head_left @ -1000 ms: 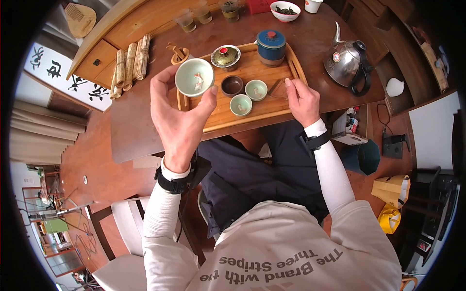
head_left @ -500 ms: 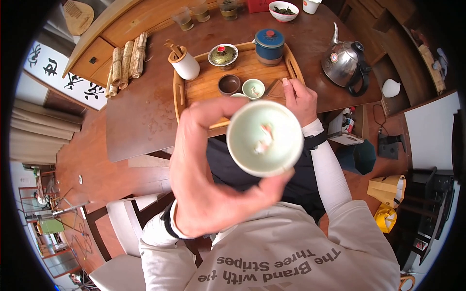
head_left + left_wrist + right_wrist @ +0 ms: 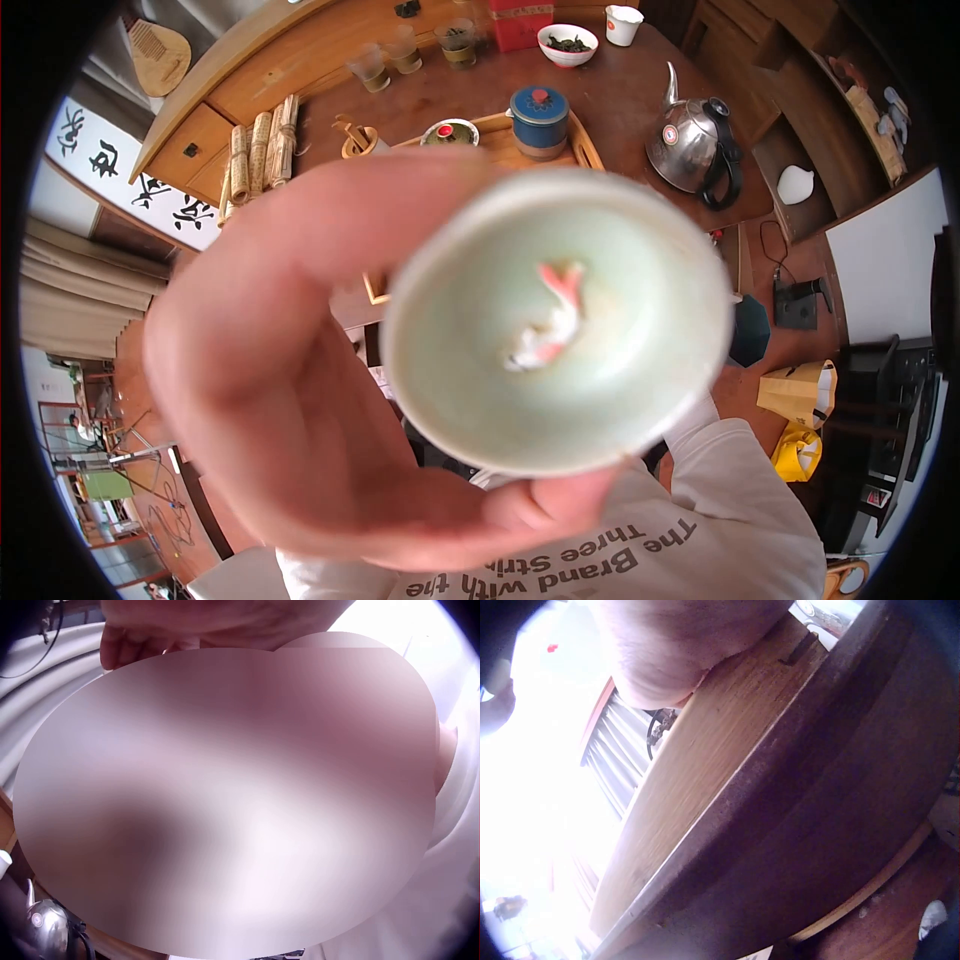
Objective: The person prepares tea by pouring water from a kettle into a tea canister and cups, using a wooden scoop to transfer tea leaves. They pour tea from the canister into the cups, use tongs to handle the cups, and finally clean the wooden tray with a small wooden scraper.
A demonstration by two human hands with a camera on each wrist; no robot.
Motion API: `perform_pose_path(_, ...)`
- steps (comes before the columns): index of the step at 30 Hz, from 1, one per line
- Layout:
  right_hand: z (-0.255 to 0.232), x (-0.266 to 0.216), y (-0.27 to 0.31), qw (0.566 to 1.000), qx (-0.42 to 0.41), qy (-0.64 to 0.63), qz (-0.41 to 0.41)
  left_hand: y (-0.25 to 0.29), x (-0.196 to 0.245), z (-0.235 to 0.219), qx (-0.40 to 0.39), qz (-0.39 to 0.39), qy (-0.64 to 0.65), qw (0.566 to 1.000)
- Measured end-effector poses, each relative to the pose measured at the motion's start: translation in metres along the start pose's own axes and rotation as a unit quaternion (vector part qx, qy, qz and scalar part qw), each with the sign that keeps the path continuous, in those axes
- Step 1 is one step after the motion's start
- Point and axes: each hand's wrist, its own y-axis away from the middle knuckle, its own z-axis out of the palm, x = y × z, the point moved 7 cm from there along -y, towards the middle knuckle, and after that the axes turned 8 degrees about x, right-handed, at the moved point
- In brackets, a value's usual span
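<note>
I see the left hand (image 3: 300, 400) pinching the celadon cup (image 3: 555, 320) right against the head camera, mouth facing the lens, fish pointing up-right. Right hand (image 3: 682, 645) rests on the tray (image 3: 727, 750); grip unreadable. Kettle (image 3: 690, 145) stands on the desk (image 3: 620, 90) beyond.

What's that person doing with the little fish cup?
A person sitting at a wooden table holds a pale green teacup up close to the head camera with the left hand. A small red and white fish figure sits inside the cup. On the table behind it stand a bamboo tea tray, a blue lidded jar and a steel kettle. The right hand rests by the tray's edge; its fingers are out of sight.
</note>
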Motion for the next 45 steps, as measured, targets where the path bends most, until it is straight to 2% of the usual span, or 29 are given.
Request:
perform_pose_path(2,0.003,0.006,0.003,1.0,0.0,-0.012,-0.001,0.008,-0.015,0.0,0.01,-0.088,-0.051,0.995)
perform_pose_path(3,0.004,0.007,0.003,1.0,0.001,-0.025,-0.007,0.014,-0.022,-0.004,0.006,-0.092,-0.05,0.995)
perform_pose_path(5,0.005,0.009,0.004,1.0,0.003,-0.004,0.006,0.022,-0.054,0.0,-0.08,-0.227,0.051,0.969)
perform_pose_path(7,0.004,0.009,0.005,1.0,-0.011,-0.004,0.021,0.033,-0.077,-0.001,-0.084,-0.263,0.039,0.96)
perform_pose_path(9,0.004,0.009,0.003,1.0,-0.005,0.002,0.015,0.047,-0.101,-0.001,-0.068,-0.353,0.068,0.931)
perform_pose_path(10,0.003,0.007,0.003,1.0,0.0,0.007,0.005,0.053,-0.112,0.0,-0.071,-0.359,0.058,0.929)
perform_pose_path(17,0.004,0.007,0.001,1.0,0.005,0.003,0.011,0.109,-0.227,-0.012,-0.064,-0.354,-0.055,0.931)
perform_pose_path(19,0.004,0.008,0.002,1.0,-0.001,0.009,0.015,0.12,-0.247,-0.017,-0.08,-0.343,-0.149,0.924)
perform_pose_path(21,0.004,0.007,0.002,1.0,-0.002,0.009,0.014,0.128,-0.257,-0.016,-0.087,-0.339,-0.161,0.923)
perform_pose_path(26,0.004,0.008,0.003,1.0,-0.001,0.005,0.016,0.131,-0.259,-0.008,-0.124,-0.307,-0.249,0.91)
perform_pose_path(30,0.005,0.008,0.002,1.0,-0.004,0.006,0.019,0.137,-0.264,-0.004,-0.139,-0.323,-0.243,0.904)
perform_pose_path(32,0.005,0.008,0.003,1.0,-0.003,0.006,0.019,0.139,-0.266,-0.002,-0.171,-0.251,-0.294,0.906)
perform_pose_path(38,0.004,0.006,0.002,1.0,-0.004,0.004,0.017,0.135,-0.262,-0.004,-0.193,-0.168,-0.333,0.908)
perform_pose_path(43,0.004,0.007,0.002,0.999,-0.004,-0.005,0.033,0.123,-0.261,-0.019,-0.118,-0.113,-0.342,0.925)
perform_pose_path(45,0.006,0.009,0.003,1.0,-0.001,-0.007,0.027,0.109,-0.276,-0.036,-0.064,-0.212,-0.316,0.923)
